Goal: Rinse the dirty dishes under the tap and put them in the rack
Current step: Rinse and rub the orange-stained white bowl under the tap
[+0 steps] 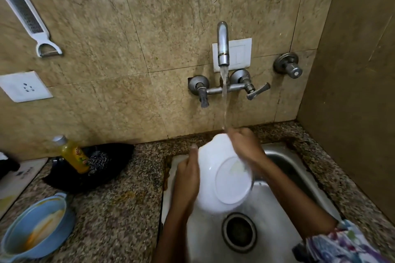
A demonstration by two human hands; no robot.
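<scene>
A white plate (215,186) is held tilted over the steel sink (299,215), its underside facing me. My left hand (187,179) grips its left rim, thumb up along the edge. My right hand (245,147) lies curled over the plate's top right edge, blurred by motion. Water runs from the wall tap (223,44) and lands at the plate's top edge by my right hand. A dirty blue bowl (34,226) with orange residue sits on the counter at the lower left. No rack is in view.
A yellow soap bottle (73,155) and a scrubber (97,161) lie in a black pan (115,168) left of the sink. The speckled granite counter (119,209) surrounds the sink. The drain (239,231) is open. A grater (27,17) hangs on the wall.
</scene>
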